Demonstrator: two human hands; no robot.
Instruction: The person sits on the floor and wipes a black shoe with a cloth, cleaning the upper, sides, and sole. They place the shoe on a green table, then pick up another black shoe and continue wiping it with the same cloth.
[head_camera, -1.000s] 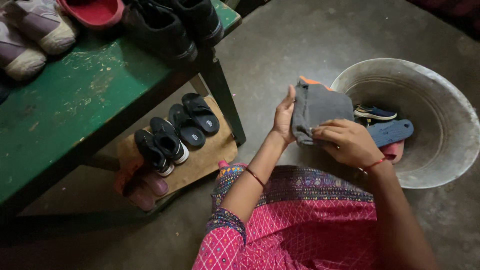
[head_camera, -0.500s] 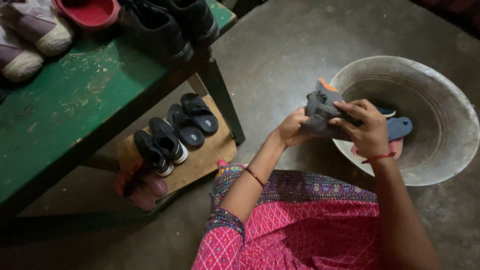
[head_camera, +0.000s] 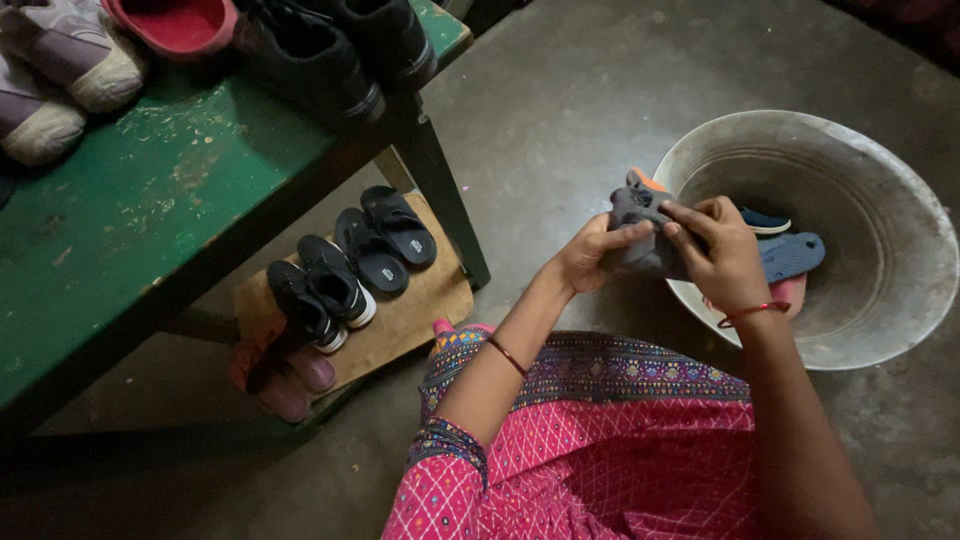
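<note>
Both hands grip a bunched dark grey cloth item with an orange edge over the rim of a basin.

The left hand and right hand are closed on the grey cloth item, fingers curled round it from either side. Just behind it stands a wide, round metal basin holding a blue sandal and a small navy shoe. Well to the left, black shoes sit under a worn green wooden bench.

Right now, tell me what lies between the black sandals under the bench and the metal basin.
In the head view, the green bench's dark leg and bare concrete floor lie between the black sandals and the metal basin.
</note>
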